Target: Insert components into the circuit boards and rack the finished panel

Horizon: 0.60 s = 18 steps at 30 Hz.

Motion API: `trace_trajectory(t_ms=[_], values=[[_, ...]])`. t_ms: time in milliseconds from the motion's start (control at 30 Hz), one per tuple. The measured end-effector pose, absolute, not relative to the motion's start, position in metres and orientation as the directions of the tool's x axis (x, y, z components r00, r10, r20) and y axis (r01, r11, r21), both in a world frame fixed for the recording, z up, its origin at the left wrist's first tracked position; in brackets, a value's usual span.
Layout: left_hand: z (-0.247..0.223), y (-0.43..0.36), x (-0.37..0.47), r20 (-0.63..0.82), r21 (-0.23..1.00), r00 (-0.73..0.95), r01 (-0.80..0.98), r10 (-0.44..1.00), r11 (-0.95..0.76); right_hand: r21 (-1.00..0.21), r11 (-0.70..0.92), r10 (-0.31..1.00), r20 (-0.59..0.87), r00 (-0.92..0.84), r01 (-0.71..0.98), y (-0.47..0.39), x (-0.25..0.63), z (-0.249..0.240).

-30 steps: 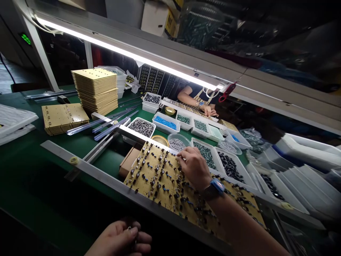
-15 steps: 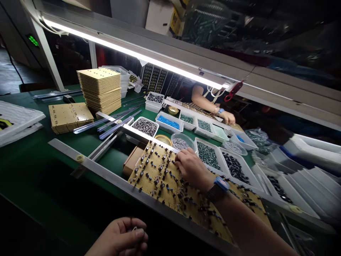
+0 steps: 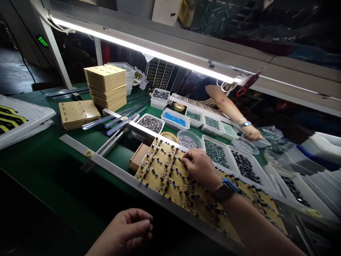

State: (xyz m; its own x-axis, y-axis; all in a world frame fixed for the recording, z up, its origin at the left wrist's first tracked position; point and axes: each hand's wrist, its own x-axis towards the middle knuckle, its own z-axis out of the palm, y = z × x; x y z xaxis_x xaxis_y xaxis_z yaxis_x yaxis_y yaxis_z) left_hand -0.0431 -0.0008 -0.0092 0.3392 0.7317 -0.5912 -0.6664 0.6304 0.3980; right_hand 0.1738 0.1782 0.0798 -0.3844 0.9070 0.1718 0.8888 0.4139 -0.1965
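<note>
My right hand (image 3: 204,169), with a watch (image 3: 226,189) at its wrist, is over the upper part of the tan circuit boards (image 3: 160,170). Its thumb and forefinger are pinched down at the board surface; whatever lies between the fingertips is hidden. Small black, silver and blue components stand all over these boards, which lie along a metal rail (image 3: 119,174). Below the rail, near the bottom edge, my left hand (image 3: 130,229) is curled, thumb against forefinger. A small shiny component shows at its fingertips, too small to name exactly.
Behind the boards stand trays of silver parts (image 3: 151,123), blue parts (image 3: 174,119), green parts (image 3: 215,153) and black parts (image 3: 245,166). Stacked bare boards (image 3: 106,89) rise at the left beside clear plastic tubes (image 3: 112,117). Across the bench, a co-worker's hand (image 3: 252,132) reaches into a tray.
The whole view has shifted slightly rightward. My right hand stays pinched at the boards, and my left hand stays curled. The co-worker's hand has moved right, to another tray.
</note>
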Motion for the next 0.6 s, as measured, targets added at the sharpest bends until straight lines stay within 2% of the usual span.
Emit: trace_trajectory(t_ms=[167,267,300,367,433,467,533,600], values=[[-0.003,-0.001,-0.043,-0.596,0.429,0.3,-0.666,0.745,0.611,-0.206,0.44,0.894,0.184,-0.407,0.874,0.176,0.175,0.087],[-0.001,-0.001,-0.043,-0.588,0.449,0.29,-0.66,0.755,0.603,-0.234,0.452,0.884,0.247,-0.397,0.861,0.157,0.171,0.096],[-0.001,-0.001,-0.044,-0.585,0.452,0.287,-0.662,0.759,0.599,-0.299,0.454,0.884,0.268,-0.383,0.839,0.145,0.167,0.097],[-0.004,-0.002,-0.044,-0.58,0.457,0.274,-0.67,0.767,0.585,-0.525,0.435,0.899,0.217,-0.379,0.731,0.115,0.155,0.095],[-0.008,-0.001,-0.044,-0.57,0.464,0.26,-0.681,0.779,0.567,-0.743,0.323,0.884,0.014,-0.468,0.587,0.082,0.142,0.085],[-0.009,-0.001,-0.043,-0.567,0.468,0.253,-0.684,0.784,0.559,-0.782,0.282,0.858,-0.054,-0.511,0.557,0.066,0.136,0.077],[-0.01,0.0,-0.043,-0.569,0.471,0.237,-0.691,0.788,0.548,-0.77,0.328,0.826,-0.049,-0.562,0.548,0.041,0.129,0.06],[-0.006,0.001,-0.042,-0.59,0.45,0.231,-0.702,0.774,0.552,-0.706,0.444,0.81,0.053,-0.584,0.553,0.027,0.128,0.045]])
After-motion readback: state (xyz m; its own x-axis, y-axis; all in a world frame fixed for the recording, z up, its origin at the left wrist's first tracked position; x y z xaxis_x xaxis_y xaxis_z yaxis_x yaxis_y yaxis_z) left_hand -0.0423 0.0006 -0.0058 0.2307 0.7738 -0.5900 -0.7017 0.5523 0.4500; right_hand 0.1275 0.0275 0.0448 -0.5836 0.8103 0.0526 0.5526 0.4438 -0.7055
